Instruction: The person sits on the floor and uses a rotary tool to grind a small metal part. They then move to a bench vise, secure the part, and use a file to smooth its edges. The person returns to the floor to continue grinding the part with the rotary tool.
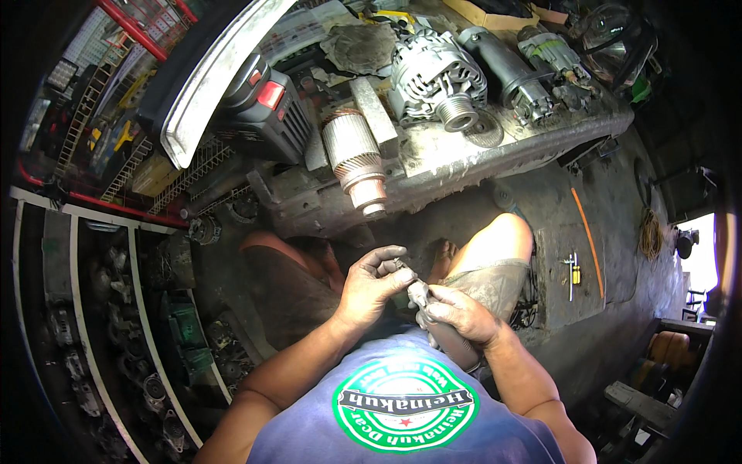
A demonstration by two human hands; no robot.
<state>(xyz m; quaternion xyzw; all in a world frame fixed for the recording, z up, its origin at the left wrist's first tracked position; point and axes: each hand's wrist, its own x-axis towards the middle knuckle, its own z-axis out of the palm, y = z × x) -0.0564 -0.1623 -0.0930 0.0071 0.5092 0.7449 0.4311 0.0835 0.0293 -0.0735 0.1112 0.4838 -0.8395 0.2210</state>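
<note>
Blue shirt fabric [402,433] with a round green emblem fills the lower centre of the frame, nearest the camera. Both forearms rise from it toward the middle of the picture.

Hands: the left hand [375,282] is curled, its fingers pinching a small dark metal part [403,271] at frame centre. The right hand [460,313] is closed around a grey cylindrical component [448,340] that runs down toward the shirt; its thumb and forefinger press on the upper end [418,294], just beside the left fingertips. The two hands touch or nearly touch at that point. Both are soiled with grease. The worked parts sit above the person's lap, between the knees.

Surroundings: a bare knee [502,236] and grey shorts [495,282] lie right of the hands. Directly above the hands, a grimy metal workbench [464,166] crosses the upper centre. An armature [354,158] with a copper end overhangs its front edge, pointing down toward the hands. On the bench stand an alternator [433,77], a dark cylindrical starter motor [498,69] and a second small motor unit [553,54]. A black and red battery case [263,104] sits at the upper left, beside a curved white panel [212,77].

Floor and room: a dark, oil-stained floor [618,232] extends to the right, carrying a screwdriver [572,271] and a thin orange rod [589,240]. White shelving [100,309] holding dark machine parts occupies the lower left.
</note>
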